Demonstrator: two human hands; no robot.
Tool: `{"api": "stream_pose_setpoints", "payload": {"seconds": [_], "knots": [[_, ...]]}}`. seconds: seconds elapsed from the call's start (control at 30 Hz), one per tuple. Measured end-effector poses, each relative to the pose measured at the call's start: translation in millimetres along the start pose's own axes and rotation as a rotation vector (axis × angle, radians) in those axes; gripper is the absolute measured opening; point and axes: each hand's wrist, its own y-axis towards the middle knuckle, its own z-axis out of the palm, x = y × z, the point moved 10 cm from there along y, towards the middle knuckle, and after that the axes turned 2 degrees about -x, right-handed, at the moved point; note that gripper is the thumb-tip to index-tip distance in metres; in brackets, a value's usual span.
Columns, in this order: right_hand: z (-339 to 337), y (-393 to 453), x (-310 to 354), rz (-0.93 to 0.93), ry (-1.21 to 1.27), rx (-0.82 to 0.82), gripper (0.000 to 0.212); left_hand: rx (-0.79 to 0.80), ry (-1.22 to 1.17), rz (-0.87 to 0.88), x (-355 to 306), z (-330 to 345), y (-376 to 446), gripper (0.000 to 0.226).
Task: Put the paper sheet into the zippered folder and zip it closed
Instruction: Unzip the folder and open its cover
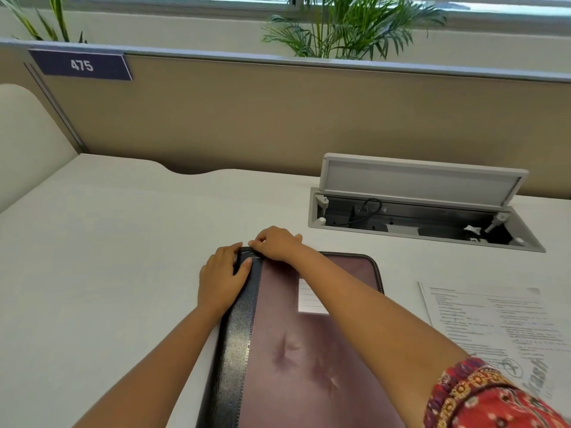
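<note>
A flat maroon zippered folder with a black leather-look spine and stitched black edging (309, 350) is lying on the pale grey desk top (108, 257), its spine running along the left and its far end pointing toward the partition; a small white lined label (310, 296) is sitting on its cover, partly crossed by the right forearm. The left hand (221, 279) is resting against the far left corner of the folder, thumb lying on the black spine and the other fingers curled around the corner edge, gripping it. The right hand (276, 244) is reaching across the cover to that same far corner; its thumb and forefinger are pressing together in a narrow pinch at the top edge, seemingly on the zip pull, though the pull itself is too small to make out. A red patterned sleeve (482, 396) is covering the right upper arm at the lower right.

The white printed paper sheet (494, 329) is lying flat on the desk just beside the folder's right edge, outside it, with lines of small text facing up.

Behind the sheet, a grey hinged lid (420, 180) is standing open over a recessed cable tray (417, 220) holding black cables; a tan partition panel (278, 112) is carrying a dark blue plate reading 475 (82, 65); green palm plants (349, 26) are rising behind it.
</note>
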Motion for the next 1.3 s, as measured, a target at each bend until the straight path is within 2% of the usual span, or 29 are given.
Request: {"api": "stream_pose_setpoints", "payload": {"seconds": [0.13,0.27,0.47,0.63,0.77,0.93,1.0,1.13,1.3], "knots": [[5,0,10,-0.072,0.018,0.063,0.033,-0.002,0.001,-0.006,-1,-1,-1,0.040],[-2,1,0,-0.041,-0.101,0.081,0.042,0.001,0.005,-0.011,-1,-1,-1,0.040],[-5,-8,-1,-0.104,-0.194,0.137,0.041,-0.005,0.013,-0.003,-2,-1,0,0.039],[-15,-6,-9,-0.092,-0.087,0.105,0.037,-0.014,0.006,0.006,-3,-2,0,0.037],[-25,-6,-17,-0.001,-0.035,0.086,0.049,0.002,0.001,-0.005,-3,-2,-1,0.049],[-32,-4,-25,0.082,0.088,0.022,0.027,0.049,0.034,0.026,-4,4,0,0.042],[-34,-5,-31,0.122,0.138,-0.017,0.029,0.062,0.063,0.027,-4,6,1,0.037],[-35,-1,-40,0.195,0.079,-0.045,0.033,0.050,0.066,0.022,-2,7,2,0.035],[-40,-3,-68,0.346,0.059,-0.003,0.048,0.048,0.057,-0.002,-1,8,3,0.035]]}}
